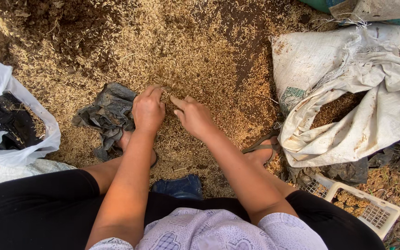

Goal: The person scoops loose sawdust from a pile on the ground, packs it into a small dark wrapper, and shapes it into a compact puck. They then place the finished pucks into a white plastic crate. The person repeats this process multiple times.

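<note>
I squat over a ground strewn with tan rice husks [181, 51]. My left hand [148, 110] is curled, fingers down in the husks, next to a crumpled black plastic bag [107, 115]. My right hand [193, 115] is right beside it, fingers pinched together in the same patch of husks; whether it holds any is hard to tell. Both forearms reach down from my lap between my knees.
An open white woven sack [348, 97] with husks inside lies at right. A white plastic bag [1, 115] holding dark plastic lies at left. A white perforated crate [376, 213] sits lower right. A blue object [179, 186] lies between my feet, which are in sandals.
</note>
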